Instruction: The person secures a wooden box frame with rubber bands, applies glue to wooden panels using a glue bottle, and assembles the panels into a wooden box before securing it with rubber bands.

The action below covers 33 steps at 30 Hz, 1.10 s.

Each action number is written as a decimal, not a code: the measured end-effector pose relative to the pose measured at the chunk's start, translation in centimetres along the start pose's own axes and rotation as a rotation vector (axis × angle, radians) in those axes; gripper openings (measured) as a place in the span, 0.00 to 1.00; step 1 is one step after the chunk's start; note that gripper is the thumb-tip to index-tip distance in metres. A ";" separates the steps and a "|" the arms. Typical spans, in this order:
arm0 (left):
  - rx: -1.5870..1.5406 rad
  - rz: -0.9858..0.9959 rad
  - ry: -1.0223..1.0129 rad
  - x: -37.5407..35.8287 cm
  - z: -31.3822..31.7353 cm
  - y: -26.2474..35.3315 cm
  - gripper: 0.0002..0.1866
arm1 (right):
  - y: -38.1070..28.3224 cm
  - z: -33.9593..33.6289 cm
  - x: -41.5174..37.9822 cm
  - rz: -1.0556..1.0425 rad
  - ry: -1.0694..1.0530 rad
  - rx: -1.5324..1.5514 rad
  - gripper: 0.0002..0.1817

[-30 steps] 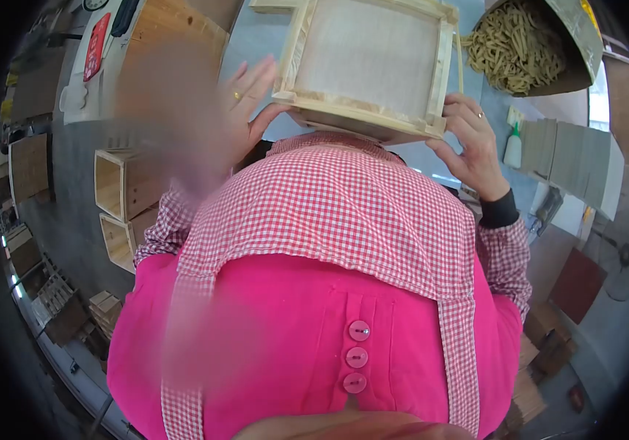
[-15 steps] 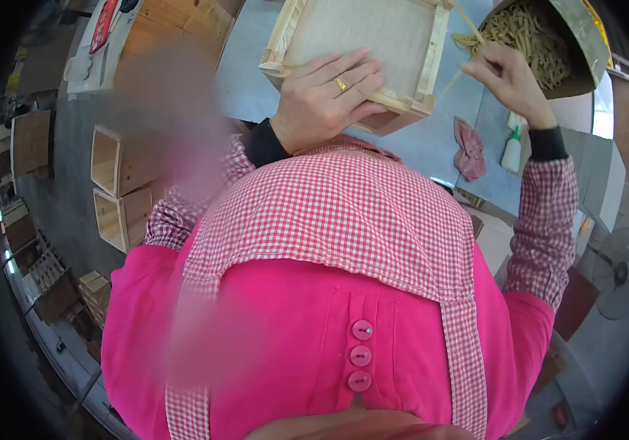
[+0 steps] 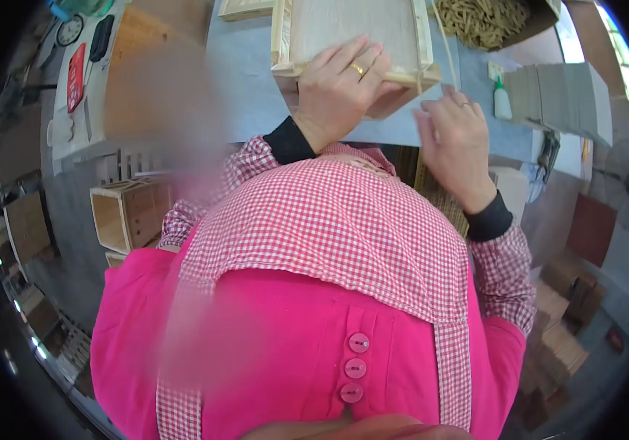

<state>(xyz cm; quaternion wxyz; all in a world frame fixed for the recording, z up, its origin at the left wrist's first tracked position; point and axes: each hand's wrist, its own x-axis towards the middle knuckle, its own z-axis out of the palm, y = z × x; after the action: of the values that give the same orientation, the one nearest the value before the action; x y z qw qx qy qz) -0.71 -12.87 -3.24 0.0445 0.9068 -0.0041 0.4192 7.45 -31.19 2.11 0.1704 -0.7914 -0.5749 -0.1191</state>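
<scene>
Lays the left hand (image 3: 340, 92) palm down over the near rim of a pale wooden box (image 3: 358, 29), open, with fingers stretched close together onto the inner panel and with the left wrist bent inside a black cuff (image 3: 289, 139). Curls the right hand (image 3: 459, 139) loosely beside the near right corner of the box, with the forearm angled up from lower right. Meets there, at the fingertips, the lower end of a thin tan band (image 3: 445, 44), strung down along the box's right side; impossible to tell whether pinched or only touched.

Has the box on a blue-grey tabletop (image 3: 244, 88), just in front of the torso and cut off by the upper edge of the view. Covers part of the near rim with the left hand.

Beyond, to the right: a carton (image 3: 542, 20) of tan strips (image 3: 479, 22), then, nearer, a green-nozzled squeeze bottle (image 3: 502, 104) beside stacked grey boards (image 3: 575, 95). Just left of the box, near the top edge: a second wooden frame (image 3: 244, 9). Farther left: a side bench with a red object (image 3: 76, 77), partly hidden behind a soft blur (image 3: 175, 117); below, an open-ended wooden crate (image 3: 142, 216).
</scene>
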 end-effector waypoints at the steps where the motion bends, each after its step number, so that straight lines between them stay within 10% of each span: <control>1: -0.006 -0.004 0.000 0.0 0.0 0.2 0.18 | -0.1 0.4 -1.6 0.117 0.075 0.010 0.05; 6: -0.054 0.083 -0.030 -0.1 0.1 -0.1 0.18 | -0.5 3.6 -4.9 0.202 0.600 0.077 0.08; 9: -0.041 0.077 -0.034 0.0 0.1 -0.1 0.18 | 0.3 6.0 -8.1 0.936 0.763 0.561 0.09; 11: -0.036 0.093 -0.061 0.2 0.0 0.0 0.18 | 3.2 10.7 -9.7 1.038 0.511 0.687 0.12; 18: 0.006 0.082 -0.193 0.6 -1.0 0.2 0.20 | 7.9 25.5 -8.4 1.000 0.078 0.911 0.16; 33: 0.052 0.037 -0.315 1.7 -1.8 1.1 0.23 | 4.4 12.4 -8.6 0.671 0.245 1.027 0.07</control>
<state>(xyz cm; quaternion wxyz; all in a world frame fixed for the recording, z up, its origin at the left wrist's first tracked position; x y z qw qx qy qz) -1.04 -13.73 -0.71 0.0121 0.9619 -0.0169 0.2725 8.86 -34.81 -13.13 0.6217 -0.7266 -0.2555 0.1424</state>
